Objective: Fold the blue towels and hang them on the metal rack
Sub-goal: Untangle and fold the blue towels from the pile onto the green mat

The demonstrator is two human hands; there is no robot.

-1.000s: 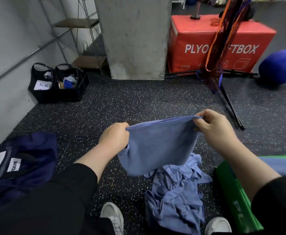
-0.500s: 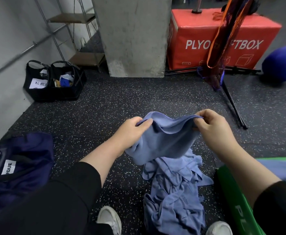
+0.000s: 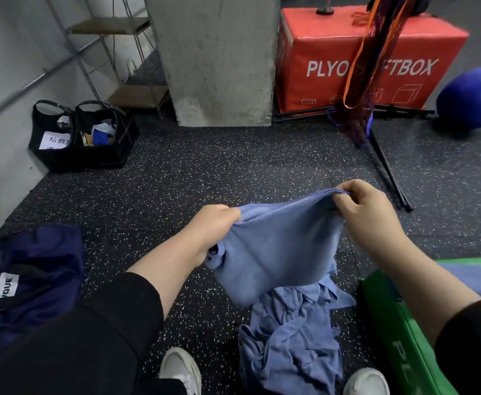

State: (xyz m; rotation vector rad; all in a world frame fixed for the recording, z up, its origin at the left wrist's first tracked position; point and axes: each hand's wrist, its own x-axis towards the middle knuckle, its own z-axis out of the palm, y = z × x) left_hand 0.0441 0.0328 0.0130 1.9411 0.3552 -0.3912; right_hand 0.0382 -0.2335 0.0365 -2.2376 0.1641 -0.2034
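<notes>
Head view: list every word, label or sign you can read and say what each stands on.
"PLYO" and "FTBOX": white letters on the red box; the middle is hidden by a hanging net.
"QUE": white tag on the dark blue bag; its start is cut off.
"私教": white label on the black basket; the lower line is too blurred to read.
"PL": green box; the rest is cut off.

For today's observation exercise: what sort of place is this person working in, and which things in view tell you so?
Most likely a gym or fitness studio. A red padded box printed with PLYO and BOX lettering stands by a grey concrete pillar, a large blue exercise ball rests beside it, and the floor is black speckled rubber matting.
</notes>
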